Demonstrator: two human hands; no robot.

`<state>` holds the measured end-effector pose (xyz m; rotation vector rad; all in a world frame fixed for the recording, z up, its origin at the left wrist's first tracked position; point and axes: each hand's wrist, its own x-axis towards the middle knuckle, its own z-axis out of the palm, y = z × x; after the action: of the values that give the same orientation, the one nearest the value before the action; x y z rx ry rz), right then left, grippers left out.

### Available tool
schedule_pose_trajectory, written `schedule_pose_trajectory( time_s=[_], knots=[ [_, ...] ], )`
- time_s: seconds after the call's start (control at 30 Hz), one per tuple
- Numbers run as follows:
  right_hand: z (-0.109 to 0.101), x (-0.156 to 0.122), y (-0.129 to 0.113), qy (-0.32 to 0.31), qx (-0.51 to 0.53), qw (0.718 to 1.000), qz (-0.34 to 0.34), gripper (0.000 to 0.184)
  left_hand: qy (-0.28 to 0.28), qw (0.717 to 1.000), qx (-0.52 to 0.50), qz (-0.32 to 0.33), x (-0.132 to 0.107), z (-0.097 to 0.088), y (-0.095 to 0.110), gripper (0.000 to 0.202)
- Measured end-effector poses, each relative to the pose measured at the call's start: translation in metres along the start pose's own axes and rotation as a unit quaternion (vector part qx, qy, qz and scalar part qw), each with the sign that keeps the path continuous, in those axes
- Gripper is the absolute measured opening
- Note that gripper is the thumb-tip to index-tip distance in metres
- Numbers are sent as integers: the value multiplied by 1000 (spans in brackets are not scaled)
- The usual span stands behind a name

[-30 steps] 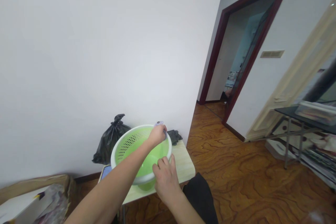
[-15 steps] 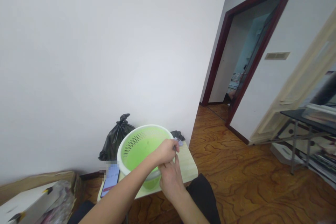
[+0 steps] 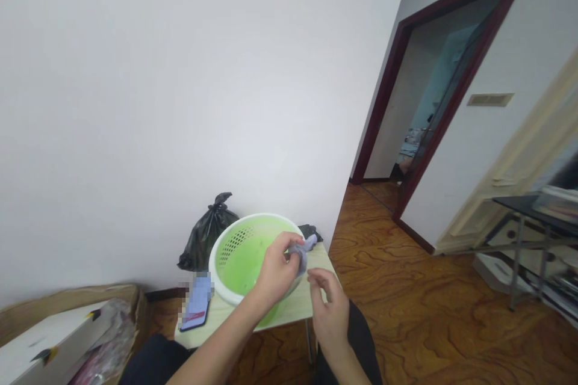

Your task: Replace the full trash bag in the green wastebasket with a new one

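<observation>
My left hand is closed around a small pale purple cloth held over the near rim of a green colander basket with a white rim. The basket stands on a small light wooden table. My right hand hovers just right of the cloth with its fingers loosely curled and apart, holding nothing. A phone lies on the table to the left of the basket.
A black rubbish bag leans against the white wall behind the table. A dark object sits at the table's far corner. A cardboard box is at the lower left. A doorway and a metal rack stand on the right over wooden floor.
My left hand has drawn the purple cloth from the basket's far rim toward me. My right hand has left the basket's edge and moved right. The view has shifted.
</observation>
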<state>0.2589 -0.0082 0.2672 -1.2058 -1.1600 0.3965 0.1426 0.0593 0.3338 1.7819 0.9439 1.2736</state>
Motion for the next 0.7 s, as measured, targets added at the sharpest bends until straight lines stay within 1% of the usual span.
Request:
schedule_pose_trajectory(
  time_s=[0.07,0.1,0.13,0.2,0.27,0.33,0.4,0.47,0.57,0.63,0.7],
  knots=[
    [-4,4,-8,14,80,990,112,34,16,999,-19,26,-16,9,4,34],
    [-6,5,-12,11,115,982,147,42,22,999,-26,36,-24,15,5,34],
    [-7,6,-16,0,135,977,166,47,23,998,-31,43,-32,20,5,33],
    [-8,5,-23,-29,128,979,159,47,24,998,-27,56,-47,31,4,29],
    [-9,3,-26,-49,90,986,133,41,33,997,-4,74,-61,37,3,27],
    [-11,0,-26,-42,57,989,127,37,41,993,40,103,-76,38,1,33],
    [-14,0,-22,-8,45,988,146,38,40,985,104,132,-91,33,-2,43],
    [-17,2,-16,36,50,984,169,42,40,970,186,154,-105,23,-8,45],
    [-24,8,-4,81,55,979,176,47,67,929,317,177,-119,6,-25,43],
    [-27,13,7,91,40,980,170,49,83,903,388,166,-123,-6,-39,43],
    [-28,16,21,86,24,982,167,50,86,885,437,134,-124,-16,-51,41]
  ],
)
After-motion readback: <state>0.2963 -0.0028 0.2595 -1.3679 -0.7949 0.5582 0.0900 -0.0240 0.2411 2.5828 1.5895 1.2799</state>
